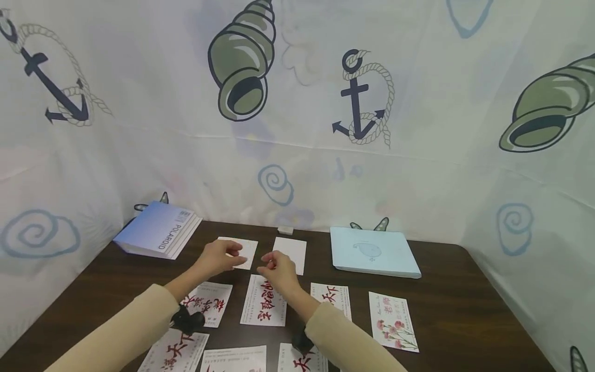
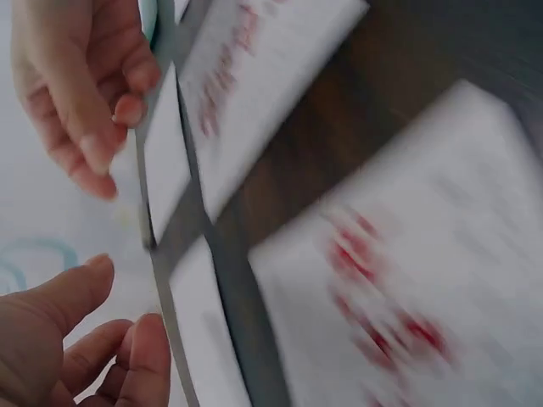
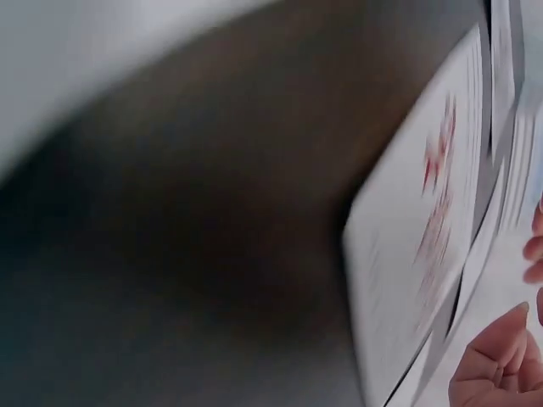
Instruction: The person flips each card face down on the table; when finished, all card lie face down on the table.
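Over the far row of cards, both hands hover facing each other, with a gap between them. My left hand (image 1: 217, 260) is at a blank white card (image 1: 249, 249), thumb and fingers apart and nothing between them in the left wrist view. My right hand (image 1: 282, 273) is beside a second blank white card (image 1: 294, 251), its fingers loosely bent; no held thing shows. Below it lies a white card with red brush characters (image 1: 261, 305), partly covered by that hand. Another red-lettered card (image 1: 217, 302) lies beneath my left forearm.
Several more cards lie nearer, including a flower card (image 1: 394, 323) on the right. A blue POLAROID box or album (image 1: 158, 227) stands at the back left. At the back right is a pale blue booklet (image 1: 374, 250). A small white block (image 1: 285, 230) sits at the far edge.
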Tool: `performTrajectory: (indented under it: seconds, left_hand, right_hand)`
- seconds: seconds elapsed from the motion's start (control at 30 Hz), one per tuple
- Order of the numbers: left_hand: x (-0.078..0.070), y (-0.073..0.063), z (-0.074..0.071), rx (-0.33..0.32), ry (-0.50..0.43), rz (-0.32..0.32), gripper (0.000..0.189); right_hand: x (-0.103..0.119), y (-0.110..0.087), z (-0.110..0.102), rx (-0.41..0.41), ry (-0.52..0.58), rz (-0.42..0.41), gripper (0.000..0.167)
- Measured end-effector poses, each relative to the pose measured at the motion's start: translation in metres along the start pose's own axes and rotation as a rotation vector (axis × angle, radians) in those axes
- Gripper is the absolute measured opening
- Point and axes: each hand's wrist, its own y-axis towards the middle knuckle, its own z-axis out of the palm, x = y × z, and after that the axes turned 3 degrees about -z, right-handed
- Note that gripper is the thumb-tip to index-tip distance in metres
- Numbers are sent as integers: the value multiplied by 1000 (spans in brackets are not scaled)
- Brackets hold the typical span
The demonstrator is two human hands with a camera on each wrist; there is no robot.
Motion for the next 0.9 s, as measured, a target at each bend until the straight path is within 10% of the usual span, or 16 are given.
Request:
performTrajectory:
  seconds: [0.37, 0.63, 0.9]
  left_hand:
    - [66, -56, -53, -19, 267, -120, 53]
    - [72, -63, -52, -54, 292, -98, 47]
    - [72, -64, -54, -54, 214, -148, 37]
  right_hand:
    - [22, -11, 46, 226, -165, -39, 25]
    - [30, -9, 59, 272, -508, -55, 30]
    - [34, -7, 62, 272, -528, -18, 31]
